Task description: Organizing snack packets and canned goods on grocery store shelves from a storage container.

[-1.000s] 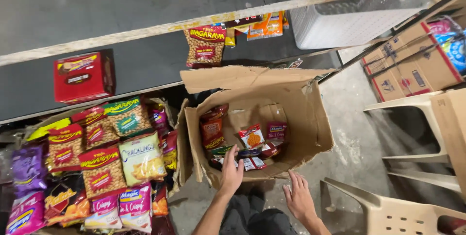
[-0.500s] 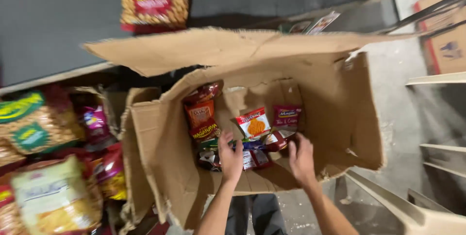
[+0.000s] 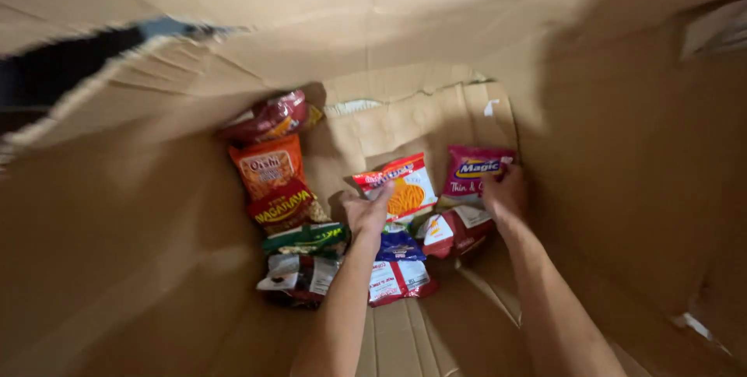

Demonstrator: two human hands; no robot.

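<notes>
Both my arms reach deep into a large cardboard box (image 3: 124, 268). My left hand (image 3: 367, 212) grips the lower left corner of a white and red snack packet with orange sticks pictured (image 3: 406, 186). My right hand (image 3: 504, 192) holds the right edge of a magenta snack packet (image 3: 471, 171). Under the hands lie a blue packet (image 3: 400, 245) and red and white packets (image 3: 398, 280). To the left an orange packet (image 3: 266, 165), a red and yellow packet (image 3: 285, 207), a dark red packet (image 3: 268, 116) and a green packet (image 3: 305, 238) lean against the box wall.
The box walls fill nearly the whole view. A top flap (image 3: 334, 19) hangs over the far side. A dark gap (image 3: 47, 81) shows past the upper left edge. Bare cardboard floor (image 3: 443, 330) lies between my forearms.
The view has moved down into the box, so the shelf and surrounding packets are gone from sight. Both hands have gone from hovering over the pile to gripping two packets.
</notes>
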